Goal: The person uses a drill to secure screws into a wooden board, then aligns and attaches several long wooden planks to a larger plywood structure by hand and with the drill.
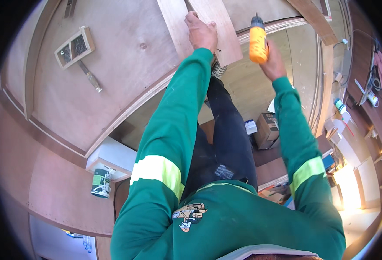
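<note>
My right hand (274, 61) is wrapped round the grip of an orange and black cordless drill (258, 44), its dark chuck pointing away from me. The drill is held apart from the boards, to their right. My left hand (202, 32) has its fingers curled at the edges of two pale wooden boards, a left board (173, 27) and a right board (226, 37), where a narrow gap runs between them. Part of its grip is hidden behind the knuckles. A small dark piece (218, 50) shows beside my left wrist, too small to name.
A large plywood panel (126, 65) spreads out at the left, bearing a small wooden frame (75, 47) and a chisel-like tool (90, 79). A dark green can (101, 183) stands lower left. A cardboard box (267, 130) lies right of my legs. Wooden framing (325, 82) rises at the right.
</note>
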### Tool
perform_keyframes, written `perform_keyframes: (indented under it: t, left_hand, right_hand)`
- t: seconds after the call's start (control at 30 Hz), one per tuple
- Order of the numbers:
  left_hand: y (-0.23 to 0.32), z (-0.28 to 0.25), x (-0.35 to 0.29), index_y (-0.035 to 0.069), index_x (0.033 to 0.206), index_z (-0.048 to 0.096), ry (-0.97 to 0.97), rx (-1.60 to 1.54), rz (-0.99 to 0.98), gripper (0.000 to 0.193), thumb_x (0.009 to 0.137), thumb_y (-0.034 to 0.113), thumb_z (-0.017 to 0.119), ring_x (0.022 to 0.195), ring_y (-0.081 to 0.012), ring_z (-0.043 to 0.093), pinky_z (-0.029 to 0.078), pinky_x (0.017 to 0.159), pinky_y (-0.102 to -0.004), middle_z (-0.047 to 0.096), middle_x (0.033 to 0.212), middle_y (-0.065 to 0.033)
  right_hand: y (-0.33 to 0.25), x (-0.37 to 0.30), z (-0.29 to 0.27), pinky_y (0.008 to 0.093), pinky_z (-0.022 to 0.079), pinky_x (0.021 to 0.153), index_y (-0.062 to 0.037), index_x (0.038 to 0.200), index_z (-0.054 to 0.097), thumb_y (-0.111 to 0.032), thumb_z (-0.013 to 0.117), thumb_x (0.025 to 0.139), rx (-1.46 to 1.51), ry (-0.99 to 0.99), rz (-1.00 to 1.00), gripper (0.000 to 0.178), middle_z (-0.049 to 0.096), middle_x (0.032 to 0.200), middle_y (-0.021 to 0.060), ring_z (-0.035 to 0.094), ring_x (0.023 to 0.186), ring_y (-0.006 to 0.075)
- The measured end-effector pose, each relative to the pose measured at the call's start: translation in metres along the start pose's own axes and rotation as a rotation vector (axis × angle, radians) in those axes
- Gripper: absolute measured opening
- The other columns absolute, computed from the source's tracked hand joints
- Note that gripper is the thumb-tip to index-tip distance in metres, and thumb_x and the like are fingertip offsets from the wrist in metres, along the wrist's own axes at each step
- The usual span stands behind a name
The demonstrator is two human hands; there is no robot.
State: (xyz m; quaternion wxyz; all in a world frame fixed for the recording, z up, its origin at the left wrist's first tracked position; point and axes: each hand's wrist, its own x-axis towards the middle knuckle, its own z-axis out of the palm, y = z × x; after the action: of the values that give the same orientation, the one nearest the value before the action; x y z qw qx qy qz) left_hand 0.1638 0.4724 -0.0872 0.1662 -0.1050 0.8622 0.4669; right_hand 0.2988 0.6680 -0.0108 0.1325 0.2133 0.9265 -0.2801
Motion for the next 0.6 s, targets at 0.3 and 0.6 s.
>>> perform_keyframes:
  t: [0.3,0.6]
  left_hand:
    - [-0.028,-0.034,0.026,-0.002,0.131,0.059,-0.346,-0.436,-0.233,0.047,0.090,0.013,0.076,0.100,-0.0200,0.069,0.054,0.090,-0.0327,0.072,0.113,-0.0106]
    - [-0.010,-0.068,0.027,0.000,0.138,0.056,-0.403,-0.347,-0.157,0.054,0.093,0.022,0.075,0.105,-0.0201,0.067,0.054,0.088,-0.0346,0.069,0.119,-0.0120]
  right_hand:
    - [0.043,0.096,-0.010,0.0476,0.048,0.100,-0.0092,0.142,0.050,-0.018,0.075,0.087,-0.398,0.077,-0.192,0.061,0.060,0.125,0.0190,0.057,0.121,0.0379]
    - [-0.043,0.013,0.089,0.0423,0.051,0.091,0.0025,0.117,0.067,-0.043,0.060,0.102,0.632,-0.069,0.217,0.049,0.071,0.104,0.0252,0.070,0.100,0.0347]
